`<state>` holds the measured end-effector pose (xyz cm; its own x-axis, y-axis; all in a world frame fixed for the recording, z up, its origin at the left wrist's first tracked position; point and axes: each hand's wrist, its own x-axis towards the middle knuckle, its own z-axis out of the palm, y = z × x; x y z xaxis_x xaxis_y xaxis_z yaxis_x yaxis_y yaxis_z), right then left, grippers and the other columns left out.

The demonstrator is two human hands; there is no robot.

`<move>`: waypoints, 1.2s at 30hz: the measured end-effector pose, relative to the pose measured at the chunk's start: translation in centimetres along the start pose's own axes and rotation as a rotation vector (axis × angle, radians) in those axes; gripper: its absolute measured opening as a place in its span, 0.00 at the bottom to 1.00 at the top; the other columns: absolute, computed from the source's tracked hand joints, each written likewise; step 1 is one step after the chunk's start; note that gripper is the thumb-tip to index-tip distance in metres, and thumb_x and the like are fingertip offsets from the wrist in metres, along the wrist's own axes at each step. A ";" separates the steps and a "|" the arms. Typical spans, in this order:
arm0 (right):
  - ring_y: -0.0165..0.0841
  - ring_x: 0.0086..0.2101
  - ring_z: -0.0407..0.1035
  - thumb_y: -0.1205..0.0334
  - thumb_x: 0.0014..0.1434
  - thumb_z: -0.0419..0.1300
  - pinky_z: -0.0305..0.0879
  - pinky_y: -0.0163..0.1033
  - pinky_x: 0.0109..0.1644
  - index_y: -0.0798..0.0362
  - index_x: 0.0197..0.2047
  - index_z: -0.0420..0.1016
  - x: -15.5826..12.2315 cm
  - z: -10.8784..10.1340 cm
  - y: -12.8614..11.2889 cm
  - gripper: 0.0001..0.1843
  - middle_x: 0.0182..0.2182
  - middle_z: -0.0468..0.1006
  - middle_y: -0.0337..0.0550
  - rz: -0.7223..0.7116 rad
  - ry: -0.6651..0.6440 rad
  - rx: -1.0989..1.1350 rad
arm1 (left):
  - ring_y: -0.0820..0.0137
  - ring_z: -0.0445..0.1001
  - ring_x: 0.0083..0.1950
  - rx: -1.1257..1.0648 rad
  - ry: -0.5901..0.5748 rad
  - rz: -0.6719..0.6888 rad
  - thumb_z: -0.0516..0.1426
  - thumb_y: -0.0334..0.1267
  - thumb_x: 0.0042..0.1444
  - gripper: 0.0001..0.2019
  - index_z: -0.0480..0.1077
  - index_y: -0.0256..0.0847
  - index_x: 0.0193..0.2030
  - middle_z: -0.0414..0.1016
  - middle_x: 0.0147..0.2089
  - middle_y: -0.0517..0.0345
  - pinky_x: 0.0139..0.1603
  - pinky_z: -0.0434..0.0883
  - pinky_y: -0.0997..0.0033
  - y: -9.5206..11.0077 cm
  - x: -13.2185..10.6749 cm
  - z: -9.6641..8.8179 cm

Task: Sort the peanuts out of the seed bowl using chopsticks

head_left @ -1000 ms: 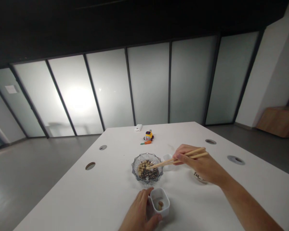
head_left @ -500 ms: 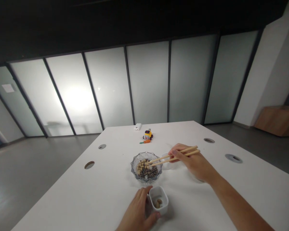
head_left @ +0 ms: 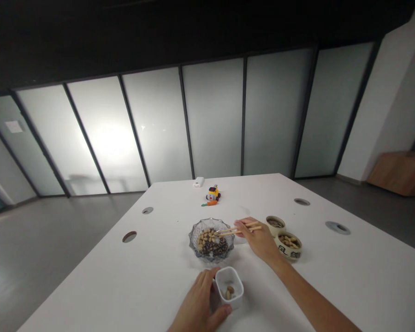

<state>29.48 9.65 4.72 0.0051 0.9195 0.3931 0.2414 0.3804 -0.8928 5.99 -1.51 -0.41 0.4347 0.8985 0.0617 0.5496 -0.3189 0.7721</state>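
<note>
My left hand [head_left: 201, 302] is curled round the left side of a small white square cup [head_left: 241, 290], thumb at its front and fingers at its back. A few nuts [head_left: 229, 292] lie on the cup's floor. Beyond it stands a scalloped clear glass bowl [head_left: 194, 245] with pale nuts [head_left: 206, 238] and dark, seed-like pieces [head_left: 214, 249]. My right hand [head_left: 257, 237] is closed on a pair of wooden chopsticks [head_left: 242, 229], whose tips reach over the glass bowl's right side into its contents. Whether the tips pinch a piece, I cannot make out.
Right of my right hand stand two cream pots: a rear one [head_left: 275, 232] with dark contents and a front one [head_left: 290, 253] holding peanuts. Farther back lie an orange toy carrot [head_left: 211, 203], a yellow toy vehicle [head_left: 213, 193] and a white device [head_left: 198, 181]. Round holes pierce the white table [head_left: 124, 281].
My right hand has moved left with the chopsticks, and their tips have shifted slightly right within the bowl. The two cream pots now show. My left hand keeps its hold on the cup.
</note>
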 end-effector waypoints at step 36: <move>0.47 0.40 0.82 0.29 0.52 0.72 0.85 0.53 0.48 0.51 0.34 0.84 0.9 -3.8 -4.4 0.31 0.35 0.85 0.47 0.093 -0.043 0.255 | 0.49 0.72 0.60 -0.041 0.016 0.063 0.65 0.36 0.58 0.31 0.65 0.38 0.68 0.74 0.62 0.41 0.63 0.69 0.55 -1.2 0.2 0.2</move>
<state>32.08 8.47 9.80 -0.0272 0.9528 0.3023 -0.0106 0.3021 -0.9532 5.58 -1.01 -1.48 0.4561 0.8818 0.1204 0.4916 -0.3624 0.7919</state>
